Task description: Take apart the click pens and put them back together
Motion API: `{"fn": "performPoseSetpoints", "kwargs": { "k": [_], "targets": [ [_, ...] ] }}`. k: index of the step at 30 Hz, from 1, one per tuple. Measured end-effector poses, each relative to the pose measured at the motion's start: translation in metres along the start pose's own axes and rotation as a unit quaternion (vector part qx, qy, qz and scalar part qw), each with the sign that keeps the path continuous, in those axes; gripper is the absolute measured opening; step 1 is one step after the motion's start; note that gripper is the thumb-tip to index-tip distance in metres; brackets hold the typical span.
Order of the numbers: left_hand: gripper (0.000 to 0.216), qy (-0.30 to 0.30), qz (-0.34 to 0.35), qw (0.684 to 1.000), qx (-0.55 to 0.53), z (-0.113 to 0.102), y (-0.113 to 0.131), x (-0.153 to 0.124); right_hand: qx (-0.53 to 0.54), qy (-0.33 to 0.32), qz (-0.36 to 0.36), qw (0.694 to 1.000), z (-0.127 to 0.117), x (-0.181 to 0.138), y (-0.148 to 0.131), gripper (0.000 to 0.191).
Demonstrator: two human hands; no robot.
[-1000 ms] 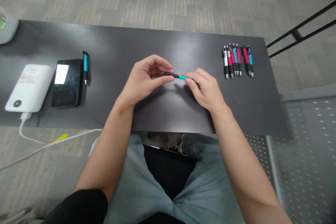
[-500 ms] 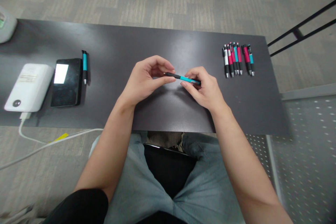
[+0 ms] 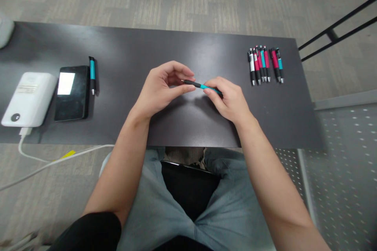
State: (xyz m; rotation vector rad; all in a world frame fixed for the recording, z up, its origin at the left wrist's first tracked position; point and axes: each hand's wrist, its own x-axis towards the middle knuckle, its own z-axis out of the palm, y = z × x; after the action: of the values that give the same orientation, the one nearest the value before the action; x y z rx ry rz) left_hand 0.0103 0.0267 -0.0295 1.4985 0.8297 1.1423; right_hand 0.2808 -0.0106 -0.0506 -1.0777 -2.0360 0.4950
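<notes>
A teal-and-black pen [image 3: 200,85] lies slantwise between the two hands, above the dark table [image 3: 176,127], its pointed black end toward the left and its teal barrel toward the right. The left hand [image 3: 159,90] pinches the black end between thumb and fingertips, the thumb on the near side and the curved fingers on the far side, with the tip reaching into the hollow of the hand. The right hand [image 3: 231,100] pinches the teal barrel between thumb and forefinger, covering the far end of it. Well apart to the right, a row of white, red and teal pens [image 3: 260,64] lies on the table, two of them slightly separate. To the left, a second teal pen [image 3: 92,72] lies just beside a black flat device [image 3: 72,100]; next to that sits a white power bank [image 3: 31,96] with a white cable [image 3: 22,149] plugged in.
</notes>
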Motion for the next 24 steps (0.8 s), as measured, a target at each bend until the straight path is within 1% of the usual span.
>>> {"fn": "performPoseSetpoints", "kwargs": {
  "k": [2, 3, 6, 9, 11, 12, 15, 17, 20, 24],
  "targets": [
    [0.069, -0.004, 0.000, 1.000, 0.007, 0.001, 0.001, -0.001, 0.000, -0.016, 0.007, 1.000, 0.000, 0.001, -0.001, 0.055],
    [0.070, -0.005, -0.001, 1.000, 0.010, 0.001, 0.001, -0.001, 0.000, -0.021, 0.014, 1.000, -0.001, 0.001, 0.000, 0.054],
    [0.070, -0.013, -0.005, 1.000, 0.015, 0.002, 0.003, -0.001, 0.007, -0.015, 0.027, 0.999, 0.000, -0.001, 0.000, 0.043],
    [0.076, -0.021, -0.012, 1.000, 0.017, 0.002, 0.005, -0.001, 0.009, -0.011, 0.013, 1.000, 0.000, -0.002, 0.000, 0.032],
    [0.083, -0.014, -0.013, 0.999, 0.027, 0.001, 0.005, -0.002, 0.000, -0.013, 0.006, 1.000, -0.001, -0.001, -0.001, 0.032],
    [0.083, -0.007, -0.014, 0.999, 0.038, 0.000, 0.005, -0.002, -0.006, -0.013, 0.007, 1.000, -0.001, -0.001, -0.001, 0.032],
    [0.069, 0.000, -0.023, 0.995, 0.093, 0.000, 0.007, -0.003, -0.017, 0.000, 0.008, 1.000, -0.001, -0.001, -0.001, 0.035],
    [0.066, -0.004, -0.027, 0.992, 0.122, 0.000, 0.009, -0.004, -0.019, 0.011, -0.002, 1.000, -0.001, -0.002, -0.001, 0.036],
    [0.062, 0.003, -0.014, 0.991, 0.133, 0.001, 0.013, -0.004, -0.024, 0.017, -0.012, 0.999, -0.001, -0.001, -0.002, 0.038],
    [0.055, 0.003, 0.007, 0.992, 0.126, 0.001, 0.012, -0.003, -0.032, 0.022, -0.004, 0.999, -0.001, 0.000, -0.003, 0.048]
  ]
}}
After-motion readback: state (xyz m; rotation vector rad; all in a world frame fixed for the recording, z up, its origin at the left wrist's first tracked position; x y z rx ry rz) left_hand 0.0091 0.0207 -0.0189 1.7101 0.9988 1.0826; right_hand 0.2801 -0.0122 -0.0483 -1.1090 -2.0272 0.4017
